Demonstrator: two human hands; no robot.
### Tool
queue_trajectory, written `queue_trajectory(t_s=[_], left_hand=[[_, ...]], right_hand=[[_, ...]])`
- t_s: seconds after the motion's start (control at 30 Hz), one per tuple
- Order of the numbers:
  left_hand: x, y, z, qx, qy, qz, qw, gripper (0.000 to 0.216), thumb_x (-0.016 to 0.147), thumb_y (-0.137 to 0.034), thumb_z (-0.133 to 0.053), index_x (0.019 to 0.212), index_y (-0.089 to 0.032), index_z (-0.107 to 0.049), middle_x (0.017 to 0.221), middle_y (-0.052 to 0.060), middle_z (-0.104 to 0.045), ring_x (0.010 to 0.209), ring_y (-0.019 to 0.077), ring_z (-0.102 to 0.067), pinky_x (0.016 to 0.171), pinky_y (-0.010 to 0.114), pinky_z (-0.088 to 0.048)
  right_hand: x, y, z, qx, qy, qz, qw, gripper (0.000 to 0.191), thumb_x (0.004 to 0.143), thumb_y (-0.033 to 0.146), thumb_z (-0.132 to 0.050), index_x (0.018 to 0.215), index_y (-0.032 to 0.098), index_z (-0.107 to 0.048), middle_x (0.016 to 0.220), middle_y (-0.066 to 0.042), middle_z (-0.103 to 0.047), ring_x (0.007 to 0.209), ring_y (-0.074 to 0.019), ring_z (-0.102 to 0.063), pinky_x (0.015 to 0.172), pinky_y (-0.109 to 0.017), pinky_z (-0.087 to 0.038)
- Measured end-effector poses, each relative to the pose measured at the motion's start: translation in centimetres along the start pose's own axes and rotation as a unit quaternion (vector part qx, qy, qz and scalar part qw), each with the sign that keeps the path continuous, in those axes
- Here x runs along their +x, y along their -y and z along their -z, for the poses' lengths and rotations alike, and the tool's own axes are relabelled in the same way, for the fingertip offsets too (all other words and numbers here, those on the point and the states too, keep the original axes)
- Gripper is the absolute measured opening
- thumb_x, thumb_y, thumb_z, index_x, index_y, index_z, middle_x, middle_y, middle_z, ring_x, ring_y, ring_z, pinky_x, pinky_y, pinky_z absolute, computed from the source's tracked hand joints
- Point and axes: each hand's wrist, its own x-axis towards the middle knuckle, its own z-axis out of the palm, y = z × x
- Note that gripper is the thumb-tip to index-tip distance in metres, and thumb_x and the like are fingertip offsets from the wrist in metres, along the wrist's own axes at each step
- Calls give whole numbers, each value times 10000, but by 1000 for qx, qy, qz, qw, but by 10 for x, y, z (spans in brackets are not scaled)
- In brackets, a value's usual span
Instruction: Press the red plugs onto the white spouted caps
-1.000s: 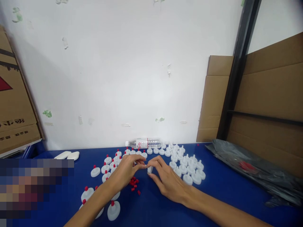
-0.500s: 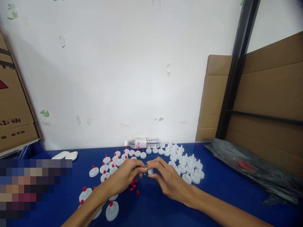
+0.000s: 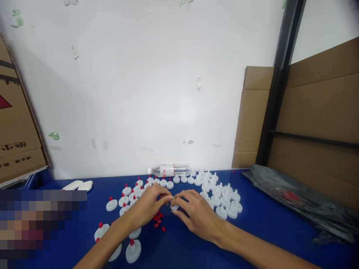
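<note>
My right hand [image 3: 195,211] is closed around a white nozzle cap [image 3: 174,207], gripping its round base between thumb and fingers. My left hand [image 3: 151,201] meets it at the nozzle end in a pinch; whatever lies between those fingertips is hidden. Just below my left hand lie several small loose red caps [image 3: 159,221]. White nozzle caps with red tips [image 3: 133,252] stand in a spread on the left, partly covered by my left forearm. Beyond my right hand are many white nozzle caps [image 3: 221,213] with bare nozzles.
A clear plastic bottle [image 3: 181,170] lies against the white wall. Two white rounded objects [image 3: 85,185] rest at the back left of the blue table [image 3: 179,250]. Grey plastic bags [image 3: 297,198] lie on the right, near cardboard [image 3: 316,112] and a dark post [image 3: 276,82].
Both hands have shifted slightly left with the white nozzle cap, which has turned between the fingers. The pieces on the table keep their places.
</note>
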Motion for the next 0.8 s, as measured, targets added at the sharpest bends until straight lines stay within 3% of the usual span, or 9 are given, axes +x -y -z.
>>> queue_trajectory(t_s=[0.17, 0.3, 0.43, 0.53, 0.7, 0.8], left_hand=[[0, 9, 8, 162, -53, -25, 985, 336, 1032, -329, -422, 929, -199, -714, 908, 68, -698, 936, 248, -544, 834, 372, -417], [-1, 16, 19, 256, -49, -2, 965, 312, 1004, -227, -424, 892, -181, -712, 856, 97, -680, 924, 279, -542, 776, 381, -427], [-3, 18, 23, 257, -21, 26, 966, 312, 975, -189, -436, 838, -182, -716, 833, 105, -681, 925, 288, -557, 744, 371, -436], [-4, 21, 20, 235, -16, 25, 971, 274, 944, -183, -471, 838, -196, -724, 820, 92, -682, 929, 282, -566, 731, 356, -436], [-6, 29, 14, 193, -6, 21, 981, 191, 905, -245, -557, 796, -207, -709, 830, 76, -674, 921, 270, -570, 698, 337, -426], [-7, 31, 13, 178, 0, 25, 984, 139, 881, -273, -621, 779, -208, -691, 836, 68, -663, 919, 265, -566, 702, 334, -423]], right_hand=[[0, -3, -2, 18, 16, -48, 999, 120, 948, 183, -620, 1029, 240, -551, 1023, 7, -704, 934, -173, -656, 935, -354, -441], [-1, -2, -3, 21, 14, -72, 997, 102, 943, 226, -636, 972, 235, -539, 946, 14, -685, 889, -179, -643, 888, -347, -445], [-1, 1, -2, 3, -6, -93, 996, 82, 959, 279, -596, 919, 221, -554, 994, -24, -629, 899, -196, -599, 823, -355, -458], [-1, 3, -2, -22, 2, -88, 996, 171, 987, 305, -538, 853, 207, -578, 960, -36, -595, 862, -196, -568, 794, -367, -459], [-2, 3, -1, -44, 22, -85, 995, 195, 1007, 301, -505, 1134, 244, -641, 1024, -49, -601, 943, -223, -569, 860, -414, -460], [-2, 3, -1, -44, 24, -88, 995, 189, 1010, 282, -494, 1102, 237, -652, 1033, -55, -608, 953, -229, -570, 881, -436, -451]])
